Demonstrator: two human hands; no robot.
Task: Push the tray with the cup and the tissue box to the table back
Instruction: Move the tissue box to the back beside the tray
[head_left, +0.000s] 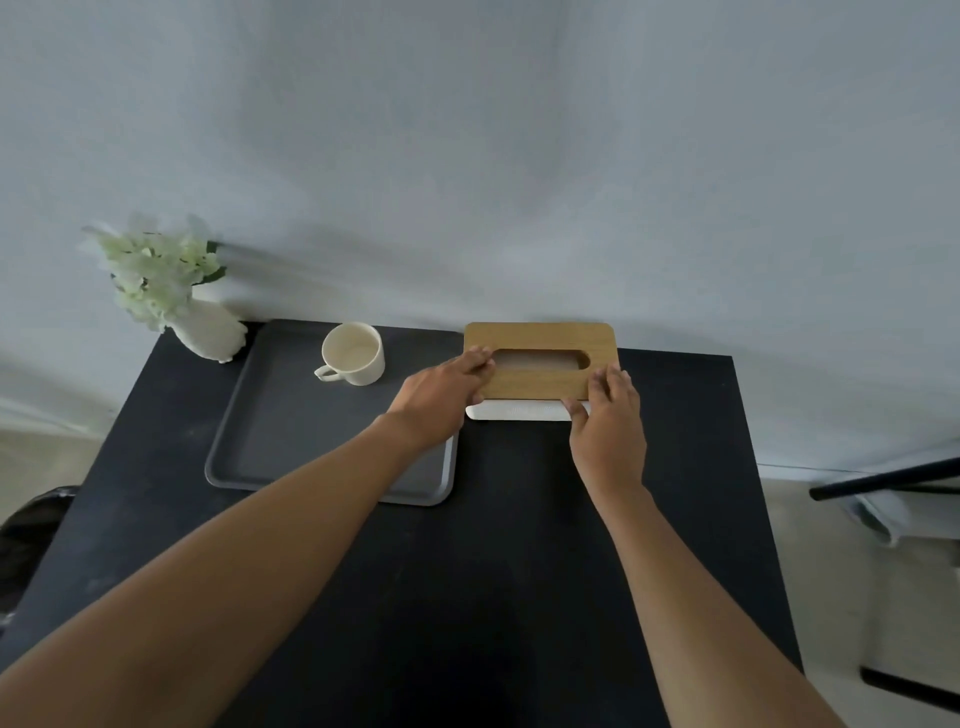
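Note:
A dark grey tray (270, 447) lies on the black table, its far edge close to the wall. A cream cup (354, 353) stands upright in the tray's far part, handle towards me. To the tray's right stands the tissue box (540, 338), white with a wooden lid and an oval slot, its back against the wall. My left hand (441, 397) presses on the box's left end, its wrist over the tray's right rim. My right hand (605, 421) grips the box's near right corner.
A white vase with pale flowers (171, 291) stands at the table's back left corner (156, 353), touching the tray's far left corner. The wall runs right behind the table. A dark bin sits on the floor at left, a chair frame (883, 483) at right.

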